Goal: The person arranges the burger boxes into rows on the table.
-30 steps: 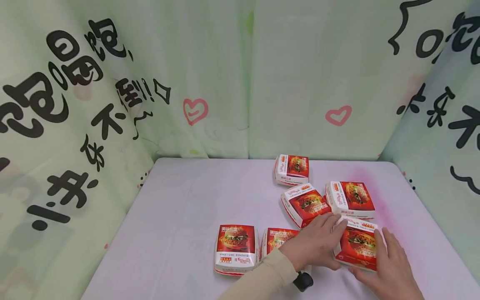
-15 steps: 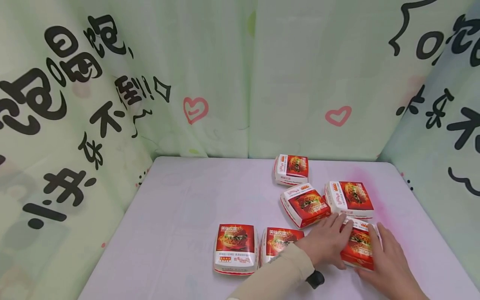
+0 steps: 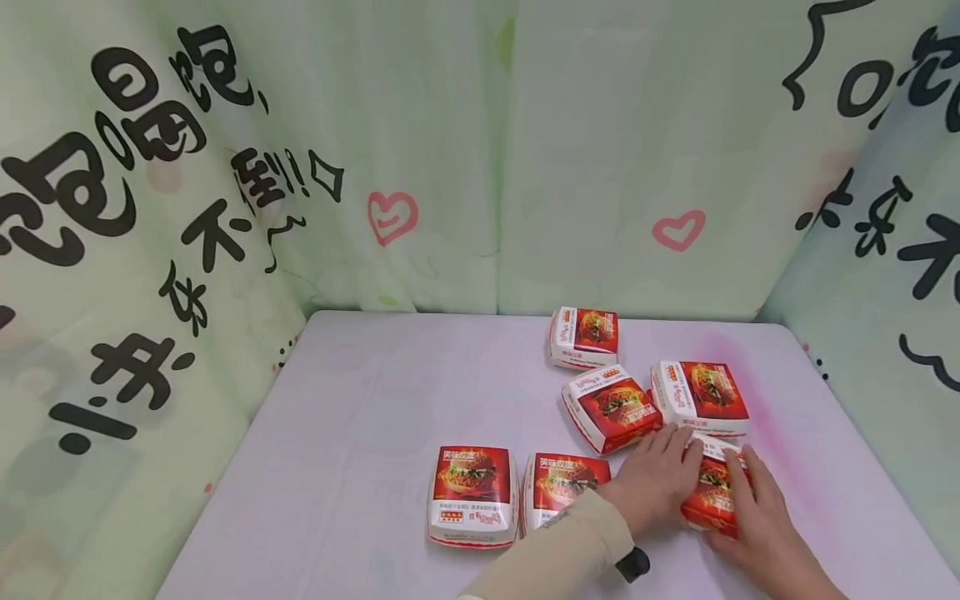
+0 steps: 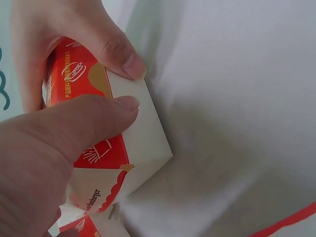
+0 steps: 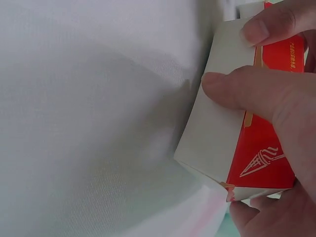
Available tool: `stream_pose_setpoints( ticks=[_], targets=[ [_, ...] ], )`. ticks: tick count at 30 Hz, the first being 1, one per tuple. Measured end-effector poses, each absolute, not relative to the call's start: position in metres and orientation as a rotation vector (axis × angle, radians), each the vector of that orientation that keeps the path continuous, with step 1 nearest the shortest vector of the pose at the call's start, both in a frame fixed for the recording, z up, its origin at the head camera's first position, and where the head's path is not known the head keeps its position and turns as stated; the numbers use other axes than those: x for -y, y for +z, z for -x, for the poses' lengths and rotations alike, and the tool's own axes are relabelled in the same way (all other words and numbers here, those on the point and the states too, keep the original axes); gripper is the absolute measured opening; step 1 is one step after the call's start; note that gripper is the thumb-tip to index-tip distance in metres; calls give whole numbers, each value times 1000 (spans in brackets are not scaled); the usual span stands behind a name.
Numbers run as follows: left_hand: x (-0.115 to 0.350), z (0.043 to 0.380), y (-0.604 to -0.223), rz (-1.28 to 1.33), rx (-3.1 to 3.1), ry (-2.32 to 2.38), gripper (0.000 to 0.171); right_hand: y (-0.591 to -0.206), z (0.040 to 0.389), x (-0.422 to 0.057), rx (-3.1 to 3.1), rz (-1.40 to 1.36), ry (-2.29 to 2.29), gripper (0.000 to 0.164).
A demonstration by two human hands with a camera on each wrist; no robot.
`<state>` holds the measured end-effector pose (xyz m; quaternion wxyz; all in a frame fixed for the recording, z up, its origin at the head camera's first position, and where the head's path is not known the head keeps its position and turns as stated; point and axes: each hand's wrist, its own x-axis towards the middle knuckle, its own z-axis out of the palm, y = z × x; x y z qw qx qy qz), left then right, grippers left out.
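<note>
Both hands hold a red and white hamburger box (image 3: 707, 500) at the right front of the table, one at each side. My left hand (image 3: 658, 481) grips its left side, with the thumb (image 4: 101, 118) along the near white and red wall. From the right, my right hand (image 3: 772, 529) grips the same box, its thumb (image 5: 237, 89) on that wall too. In both wrist views the two thumbs lie side by side on the box. The hands cover much of its top and sides.
Behind the held box stand similar boxes: one close behind (image 3: 701, 398), a tilted one (image 3: 615, 408) to its left, and one at the table's back (image 3: 585, 337). Two more boxes (image 3: 474, 497) (image 3: 562, 483) sit to the left, one partly behind the left sleeve. Printed curtains (image 3: 570, 167) surround the table (image 3: 360, 433).
My left hand has moved a little right and my right hand a little left, closer together around the box. The held box has shifted slightly; the other boxes stay put.
</note>
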<state>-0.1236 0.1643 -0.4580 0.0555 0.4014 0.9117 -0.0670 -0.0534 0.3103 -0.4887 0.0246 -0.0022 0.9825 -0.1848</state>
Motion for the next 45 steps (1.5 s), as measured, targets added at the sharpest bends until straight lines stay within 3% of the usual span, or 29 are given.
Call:
stream_pose_setpoints(
  ticks=[18,26,35,45],
  targets=[
    [-163,118,-457,-1253,-2807,-164,101,-483,44,-311,-3102,108,-504,115],
    [-162,118,-459,-1164,-2868,-69,104,-472,43,-324,-2895,-102,-613,118],
    [-154,114,-460,-1140,-2805,-143,112,-476,45,-325,-2813,-143,-582,107],
    [-142,117,-446,-1356,-2720,-276,100,-474,45,-316,-2858,-176,-476,114]
  ],
)
